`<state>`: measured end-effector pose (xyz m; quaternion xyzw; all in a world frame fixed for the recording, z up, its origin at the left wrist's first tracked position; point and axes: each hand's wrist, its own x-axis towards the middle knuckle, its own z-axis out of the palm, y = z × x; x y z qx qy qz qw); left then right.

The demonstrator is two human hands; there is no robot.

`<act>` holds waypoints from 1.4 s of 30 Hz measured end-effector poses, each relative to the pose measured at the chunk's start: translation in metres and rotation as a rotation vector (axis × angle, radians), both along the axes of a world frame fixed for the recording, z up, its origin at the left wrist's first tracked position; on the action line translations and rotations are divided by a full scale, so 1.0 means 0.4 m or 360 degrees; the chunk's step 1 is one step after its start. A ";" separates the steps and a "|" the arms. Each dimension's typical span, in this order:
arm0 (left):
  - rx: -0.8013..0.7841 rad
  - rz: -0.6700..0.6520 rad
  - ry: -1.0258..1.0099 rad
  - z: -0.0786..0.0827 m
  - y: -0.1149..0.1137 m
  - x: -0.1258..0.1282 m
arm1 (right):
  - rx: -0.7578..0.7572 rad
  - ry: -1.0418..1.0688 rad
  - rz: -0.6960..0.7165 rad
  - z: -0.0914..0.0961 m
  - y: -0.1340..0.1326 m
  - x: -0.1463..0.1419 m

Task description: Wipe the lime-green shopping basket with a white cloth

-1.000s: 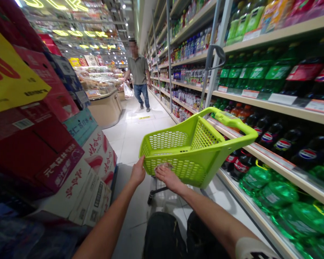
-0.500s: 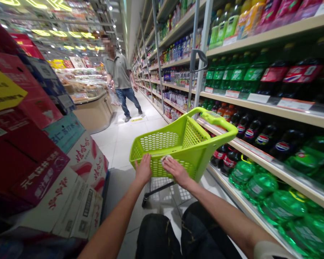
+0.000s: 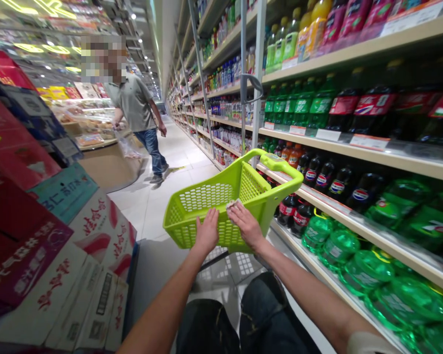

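A bright green plastic shopping cart (image 3: 199, 221) with perforated walls stands side-on before my knees. On its near side, my left hand (image 3: 207, 231) lies flat with the fingers stretched toward the rim, holding nothing. Close to its right, my right hand (image 3: 248, 227) presses a crumpled whitish cloth (image 3: 233, 208) at the near rim, under its fingertips. Whether the cloth is fabric or paper I cannot tell. The cart's handle (image 3: 280, 164) points up to the right, toward the shelves, and the visible part of the basket holds no goods.
Shelves of soda bottles (image 3: 339, 184) line the right, with large green bottles (image 3: 362, 270) at the bottom. Stacked drink cartons (image 3: 96, 231) stand close on the left. Ahead, a person in a grey shirt (image 3: 135, 105) carrying a plastic bag walks by a rounded food counter (image 3: 107, 167).
My left hand has slid right along the cart's side, nearer my right hand. The right hand with the cloth has moved up to the rim. The person ahead has come closer and appears further left.
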<state>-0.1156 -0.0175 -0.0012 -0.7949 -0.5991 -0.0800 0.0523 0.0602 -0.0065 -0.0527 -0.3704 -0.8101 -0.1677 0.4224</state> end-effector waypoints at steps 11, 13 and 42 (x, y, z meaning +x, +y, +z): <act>0.0107 -0.0042 -0.0017 0.002 0.008 0.088 | 0.0011 0.0072 -0.0029 0.029 -0.028 0.090; 0.0103 -0.0101 -0.0002 0.002 0.011 0.110 | 0.0058 0.0122 -0.0075 0.054 -0.008 0.093; 0.0103 -0.0363 -0.0050 0.046 0.019 0.273 | 0.0113 0.0320 -0.0367 0.108 -0.009 0.298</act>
